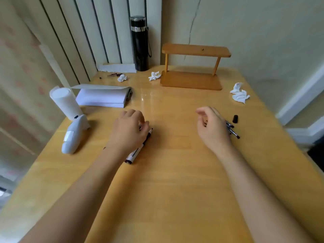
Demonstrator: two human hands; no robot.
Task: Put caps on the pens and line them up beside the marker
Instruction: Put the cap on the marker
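Marker [138, 149]: lies slantwise on the tabletop [175, 172], left of centre, its dark tip pointing toward the far edge. My left hand covers its upper half.
Pens [232, 129]: a small cluster on the right side of the tabletop, toward the right edge, well apart from the marker. Dark ends poke out from behind my right hand; I cannot count them or tell which are capped.
Loose cap [235, 118]: one black cap stands alone just beyond the pens, nearer the right edge.
Left hand [128, 128]: curled loosely over the marker, fingers bent down around its upper barrel. It seems to touch it, but whether it grips I cannot tell.
Right hand [213, 127]: above the pen cluster, fingers half curled, thumb and forefinger apart. Something dark shows at the palm; whether it holds a pen I cannot tell.
Step in hand: I judge this the start, with the marker being steadied as the reference and the first pen being reached for.
Next move calls for: closing the right hand on one pen, fetching the loose cap, pressing it on straight, then carrying the pen across to lie parallel and just beside the marker.
Surroundings: crumpled tissues [239, 93] near the far right corner, a wooden stand [192, 67] at the far edge, a paper stack [103, 98] far left.
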